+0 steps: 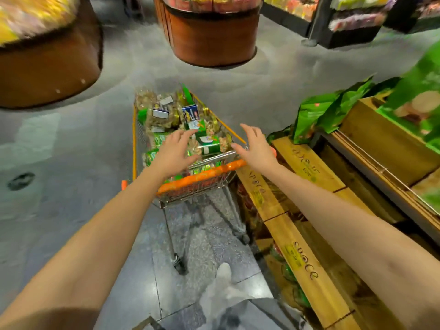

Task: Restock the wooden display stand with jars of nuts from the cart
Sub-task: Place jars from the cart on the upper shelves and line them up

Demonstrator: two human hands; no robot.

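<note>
The left hand (pixel 175 148) and right hand (pixel 256 148) are bare, forearms (pixel 100 229) too; below show a pale grey trouser leg (pixel 228 298) and white shoe (pixel 223 270) (blurred).

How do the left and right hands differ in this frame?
The left hand hangs over the jars inside the cart; the right hand is over the cart's right rim, beside the wooden display stand. The left hand's fingers angle toward the right; the right hand's fingers point forward, with its thumb reaching left. Both are open, fingers spread, holding nothing, past the orange handle.
</note>
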